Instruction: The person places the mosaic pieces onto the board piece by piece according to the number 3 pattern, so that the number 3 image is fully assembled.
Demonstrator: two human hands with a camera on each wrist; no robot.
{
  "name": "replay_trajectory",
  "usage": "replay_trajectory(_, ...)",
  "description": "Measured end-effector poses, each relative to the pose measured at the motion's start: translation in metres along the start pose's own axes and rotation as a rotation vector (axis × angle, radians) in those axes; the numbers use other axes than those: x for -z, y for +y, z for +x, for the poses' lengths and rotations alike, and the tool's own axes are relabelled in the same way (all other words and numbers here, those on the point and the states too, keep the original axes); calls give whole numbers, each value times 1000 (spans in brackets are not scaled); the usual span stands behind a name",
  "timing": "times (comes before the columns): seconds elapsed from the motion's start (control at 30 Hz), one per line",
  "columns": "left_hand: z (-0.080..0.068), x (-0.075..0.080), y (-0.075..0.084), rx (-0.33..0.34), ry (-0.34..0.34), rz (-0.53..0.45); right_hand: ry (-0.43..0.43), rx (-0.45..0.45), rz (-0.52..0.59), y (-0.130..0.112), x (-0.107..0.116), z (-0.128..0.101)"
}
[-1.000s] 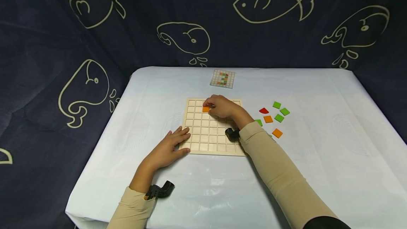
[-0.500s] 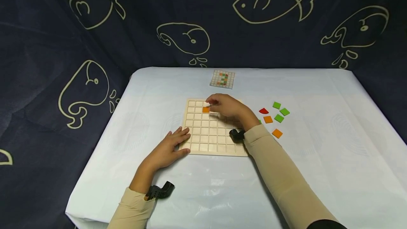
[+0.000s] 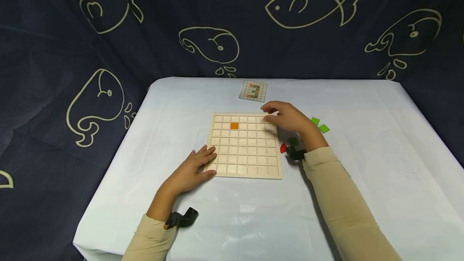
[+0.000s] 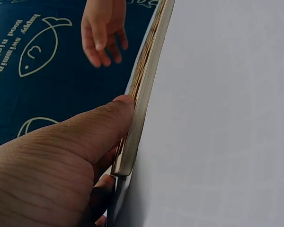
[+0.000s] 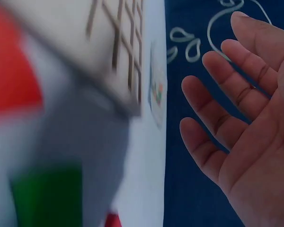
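One tile (image 3: 234, 125) sits in the board (image 3: 245, 164) (far-left part), loose tiles (image 3: 320, 125) to its right, card (image 3: 253, 90) beyond it.

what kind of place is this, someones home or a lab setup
Most likely a staged recording setup rather than a lived-in room. A dark fish-print cloth screens off the whole background, the table is covered in a plain white sheet, and only a wooden grid board, a pattern card and loose coloured tiles are laid out.

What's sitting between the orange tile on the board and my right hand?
Nothing but empty cells of the wooden grid board. In the head view, the orange tile sits alone in the second row, and bare squares run from it to the right hand.
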State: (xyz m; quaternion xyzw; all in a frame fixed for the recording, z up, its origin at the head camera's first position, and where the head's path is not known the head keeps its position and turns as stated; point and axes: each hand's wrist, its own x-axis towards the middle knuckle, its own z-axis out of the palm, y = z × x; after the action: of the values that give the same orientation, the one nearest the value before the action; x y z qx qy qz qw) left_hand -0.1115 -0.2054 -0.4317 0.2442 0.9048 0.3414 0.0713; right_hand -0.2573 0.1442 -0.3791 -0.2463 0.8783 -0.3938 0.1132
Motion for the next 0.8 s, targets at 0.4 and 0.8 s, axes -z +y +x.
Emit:
replay_trajectory(0.4,-1,-1,0,3,6,-13,94,-201,-42,32,41,-48)
replay_trajectory(0.8,-1,0,2,15,3,-10,104,-287,-79,69,72,-80)
